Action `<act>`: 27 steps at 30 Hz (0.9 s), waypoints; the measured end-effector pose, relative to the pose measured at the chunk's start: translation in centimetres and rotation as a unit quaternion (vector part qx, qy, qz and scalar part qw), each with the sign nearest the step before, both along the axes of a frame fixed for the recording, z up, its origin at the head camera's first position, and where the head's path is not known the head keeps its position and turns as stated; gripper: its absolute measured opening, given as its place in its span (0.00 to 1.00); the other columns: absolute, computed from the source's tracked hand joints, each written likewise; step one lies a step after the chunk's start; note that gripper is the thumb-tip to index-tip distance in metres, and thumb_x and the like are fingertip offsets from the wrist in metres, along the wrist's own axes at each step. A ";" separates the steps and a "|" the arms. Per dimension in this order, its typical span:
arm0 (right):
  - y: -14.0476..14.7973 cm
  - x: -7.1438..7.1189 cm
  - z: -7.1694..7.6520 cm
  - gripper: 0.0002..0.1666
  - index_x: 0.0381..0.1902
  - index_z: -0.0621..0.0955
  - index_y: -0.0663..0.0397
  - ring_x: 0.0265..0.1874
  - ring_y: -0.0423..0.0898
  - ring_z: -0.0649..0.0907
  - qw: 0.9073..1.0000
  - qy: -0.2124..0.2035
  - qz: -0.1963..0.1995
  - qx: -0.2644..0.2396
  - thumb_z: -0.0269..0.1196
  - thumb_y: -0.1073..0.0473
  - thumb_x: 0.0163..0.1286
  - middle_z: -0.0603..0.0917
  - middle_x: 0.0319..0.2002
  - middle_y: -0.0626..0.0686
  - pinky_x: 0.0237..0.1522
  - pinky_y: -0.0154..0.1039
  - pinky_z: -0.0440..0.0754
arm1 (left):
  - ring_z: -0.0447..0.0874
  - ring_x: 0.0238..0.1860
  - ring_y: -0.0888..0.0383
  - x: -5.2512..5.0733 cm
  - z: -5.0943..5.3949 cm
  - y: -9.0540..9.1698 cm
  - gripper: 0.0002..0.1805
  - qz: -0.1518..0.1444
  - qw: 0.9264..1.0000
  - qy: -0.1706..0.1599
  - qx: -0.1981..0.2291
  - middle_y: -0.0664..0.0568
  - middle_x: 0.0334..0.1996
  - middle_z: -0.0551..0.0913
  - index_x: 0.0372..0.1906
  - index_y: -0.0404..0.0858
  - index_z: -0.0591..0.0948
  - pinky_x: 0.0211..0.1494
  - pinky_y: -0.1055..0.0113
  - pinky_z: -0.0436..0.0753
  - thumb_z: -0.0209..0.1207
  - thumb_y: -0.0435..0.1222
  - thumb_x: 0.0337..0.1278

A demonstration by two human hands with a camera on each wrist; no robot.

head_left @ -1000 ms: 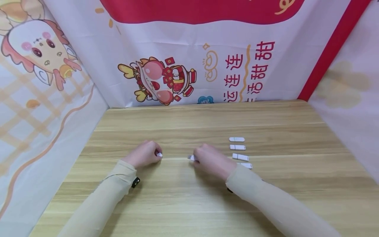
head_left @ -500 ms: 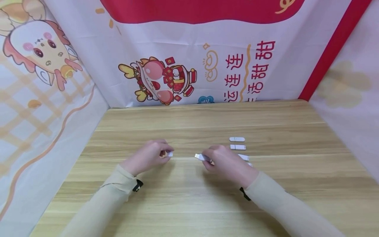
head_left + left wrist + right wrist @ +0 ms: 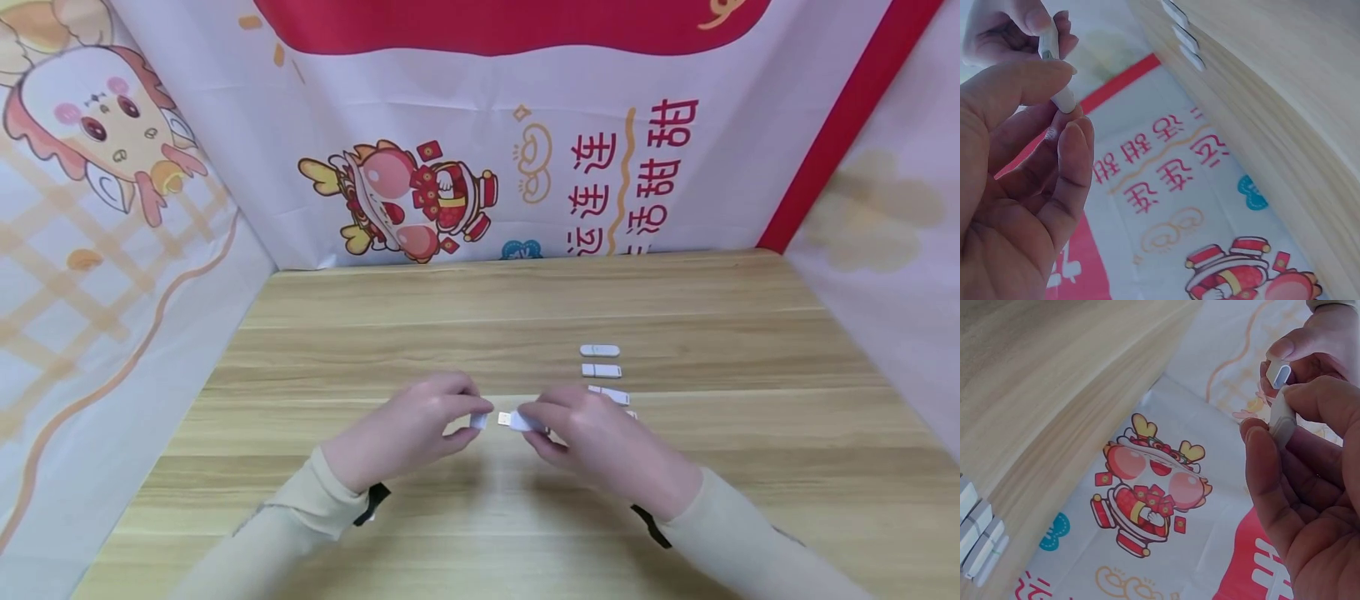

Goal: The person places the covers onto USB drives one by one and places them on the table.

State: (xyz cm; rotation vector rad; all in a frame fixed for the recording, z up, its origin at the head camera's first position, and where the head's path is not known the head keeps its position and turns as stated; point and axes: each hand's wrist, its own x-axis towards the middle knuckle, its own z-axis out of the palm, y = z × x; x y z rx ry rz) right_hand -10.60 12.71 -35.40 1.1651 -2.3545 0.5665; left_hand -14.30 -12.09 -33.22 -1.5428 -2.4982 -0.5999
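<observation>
My left hand pinches a small white USB stick cap between thumb and fingertips. Its hollow end shows in the right wrist view, where the cap faces the stick. Opposite it, my right hand grips the white body of a USB stick with its metal plug bare and pointing left toward the cap. In the head view a narrow gap parts plug and cap. Both hands are raised over the wooden table. In the left wrist view, fingers partly cover the cap.
Several capped white USB sticks lie in a column on the table, just beyond my right hand, which partly hides the nearest one. Printed cloth walls the back and both sides of the table.
My left hand has moved right with the cap. My right hand has shifted slightly right and nearer to me, lifting the USB stick. The gap between cap and plug has shrunk.
</observation>
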 end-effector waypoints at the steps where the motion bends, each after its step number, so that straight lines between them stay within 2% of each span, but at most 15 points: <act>1: 0.1 0.2 0.0 0.12 0.37 0.86 0.60 0.23 0.37 0.77 1.000 0.005 0.001 -0.002 0.76 0.64 0.54 0.81 0.27 0.47 0.27 0.25 0.78 | 0.80 0.36 0.63 0.2 0.1 0.2 0.14 -0.004 1.000 0.003 0.001 0.53 0.39 0.81 0.45 0.36 0.87 0.42 0.79 0.80 0.73 0.32 0.50; 12: 0.6 1.4 0.1 0.13 0.37 0.86 0.59 0.25 0.37 0.78 1.000 0.020 0.002 -0.004 0.76 0.64 0.53 0.82 0.29 0.47 0.28 0.28 0.79 | 0.79 0.36 0.62 1.3 0.1 1.5 0.13 -0.024 0.999 0.045 0.013 0.52 0.38 0.81 0.44 0.36 0.87 0.40 0.78 0.79 0.73 0.32 0.51; 27: 1.0 2.1 0.2 0.13 0.37 0.86 0.59 0.27 0.38 0.80 0.999 0.021 0.013 -0.023 0.76 0.65 0.52 0.83 0.29 0.47 0.31 0.26 0.80 | 0.78 0.36 0.62 2.4 0.5 2.4 0.13 -0.021 0.999 0.033 0.000 0.52 0.38 0.81 0.44 0.36 0.87 0.41 0.81 0.78 0.72 0.33 0.52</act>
